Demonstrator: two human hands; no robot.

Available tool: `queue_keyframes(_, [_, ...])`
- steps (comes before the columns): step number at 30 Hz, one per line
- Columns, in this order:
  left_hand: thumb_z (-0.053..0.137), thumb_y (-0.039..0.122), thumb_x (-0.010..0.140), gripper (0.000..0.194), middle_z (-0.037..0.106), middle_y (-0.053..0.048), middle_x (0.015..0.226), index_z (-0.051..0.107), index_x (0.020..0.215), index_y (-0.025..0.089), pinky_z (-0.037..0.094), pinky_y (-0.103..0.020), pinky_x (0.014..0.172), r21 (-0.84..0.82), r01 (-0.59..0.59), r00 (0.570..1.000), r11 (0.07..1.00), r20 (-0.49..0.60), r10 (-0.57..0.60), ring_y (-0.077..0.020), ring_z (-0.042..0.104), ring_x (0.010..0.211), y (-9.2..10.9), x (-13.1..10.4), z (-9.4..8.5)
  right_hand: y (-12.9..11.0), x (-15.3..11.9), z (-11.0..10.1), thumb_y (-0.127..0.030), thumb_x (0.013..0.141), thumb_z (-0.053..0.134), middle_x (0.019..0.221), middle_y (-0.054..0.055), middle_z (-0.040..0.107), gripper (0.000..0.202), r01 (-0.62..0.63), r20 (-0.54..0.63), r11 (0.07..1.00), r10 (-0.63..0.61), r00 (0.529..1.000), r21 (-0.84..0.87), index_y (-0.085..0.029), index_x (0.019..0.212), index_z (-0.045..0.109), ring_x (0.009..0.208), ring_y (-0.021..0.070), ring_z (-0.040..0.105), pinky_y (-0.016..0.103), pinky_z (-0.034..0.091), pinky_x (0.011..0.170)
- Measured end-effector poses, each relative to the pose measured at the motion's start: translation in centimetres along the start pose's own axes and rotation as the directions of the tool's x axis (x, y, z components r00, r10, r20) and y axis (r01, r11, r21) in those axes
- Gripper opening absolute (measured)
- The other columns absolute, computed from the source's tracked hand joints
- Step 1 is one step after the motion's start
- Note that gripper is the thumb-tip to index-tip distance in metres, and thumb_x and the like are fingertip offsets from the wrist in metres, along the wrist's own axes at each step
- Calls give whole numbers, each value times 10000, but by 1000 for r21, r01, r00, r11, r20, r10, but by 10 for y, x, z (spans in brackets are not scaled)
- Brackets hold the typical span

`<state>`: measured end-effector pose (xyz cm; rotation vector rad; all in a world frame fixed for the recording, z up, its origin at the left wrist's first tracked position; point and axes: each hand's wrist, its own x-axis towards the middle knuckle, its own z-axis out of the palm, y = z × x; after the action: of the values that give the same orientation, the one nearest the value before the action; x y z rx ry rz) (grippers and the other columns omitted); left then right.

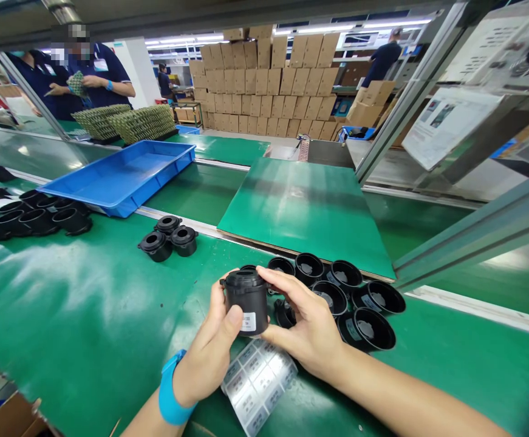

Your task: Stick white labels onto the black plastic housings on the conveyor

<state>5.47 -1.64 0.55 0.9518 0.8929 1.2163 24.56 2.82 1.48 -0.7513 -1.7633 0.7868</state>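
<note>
Between my two hands is a black plastic cup-shaped housing [241, 291], raised above the green bench, with a small silver label [248, 321] on its side. My left hand [216, 340] grips it from the left, the thumb close to the label. On the right side, my right hand [310, 321] holds it with fingers at its top edge and thumb near its base. Below my hands lies a sheet of silver printed labels [262, 382]. Several open black housings [367, 329] stand just beyond my right hand, some partly hidden by it.
Three black housings [184, 241] stand together left of centre, and several more [70, 220] lie at the far left. A blue tray [122, 176] and a raised green board [305, 200] are behind. A metal post [483, 224] rises at right. Co-workers [100, 73] stand across the bench.
</note>
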Motion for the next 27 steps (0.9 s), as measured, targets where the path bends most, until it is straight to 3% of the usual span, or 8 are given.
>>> queue_keyframes(5, [573,584,1057,677,543,-137,1626,443,1637,259,370,-530,1292,-76,-7,1000,997,4,7,-355,450,1546,-5,1,-2,5,-2,2,-293,828,979,1450,42,716,776,-15,-26,1000,16,1000,26,-411,1510,627,1312,285,700,439,559,1170])
queue_keyframes(13, [455,681,1064,704,452,-62,1721,391,1678,343,366,-506,1306,-178,-2,1000,984,7,3,-321,352,1617,-9,-2,0,6,-5,3,-343,859,956,1473,69,701,733,-85,-25,990,88,996,109,-387,1504,610,1316,328,700,558,554,1166])
queue_keyframes(16, [424,697,1064,738,398,-81,1751,349,1696,324,339,-530,1318,-115,-29,999,993,43,34,-338,313,1634,-9,-4,0,7,-5,4,-338,872,948,1483,62,694,725,-82,-25,990,86,996,117,-397,1507,604,1330,325,690,561,543,1176])
queue_keyframes(19, [594,611,1034,789,387,-125,1748,318,1698,288,339,-526,1315,15,-98,989,995,108,96,-358,327,1627,-4,-3,2,7,-5,4,-366,890,937,1497,50,679,734,-78,-6,992,79,997,100,-426,1526,577,1350,319,671,553,522,1194])
queue_keyframes(22, [735,506,968,818,485,-126,1669,337,1653,300,464,-457,1222,158,-174,983,972,-24,180,-323,498,1518,6,5,-6,4,-2,-1,-482,863,946,1595,53,575,895,-55,16,996,54,998,76,-456,1611,456,1411,322,606,523,510,1198])
queue_keyframes(24, [784,491,909,802,607,-124,1510,383,1571,280,560,-399,1065,314,-195,925,929,-255,280,-281,646,1322,14,13,-22,1,1,-6,-498,883,926,1650,58,485,923,-41,-23,997,42,999,65,-459,1639,396,1422,319,573,504,509,1184])
queue_keyframes(26, [838,473,824,765,692,-96,1258,434,1434,250,580,-360,888,516,-164,797,841,-434,421,-248,704,1074,24,23,-41,-1,5,-10,-414,951,874,1626,59,477,794,-36,-100,997,42,994,65,-446,1608,431,1378,301,582,495,507,1160])
queue_keyframes(27, [843,469,801,703,695,-72,1141,465,1350,243,565,-355,833,624,-123,744,772,-456,488,-239,694,976,28,28,-49,-3,7,-12,-355,977,843,1584,58,504,711,-35,-134,997,44,990,69,-436,1576,469,1345,290,592,491,506,1149])
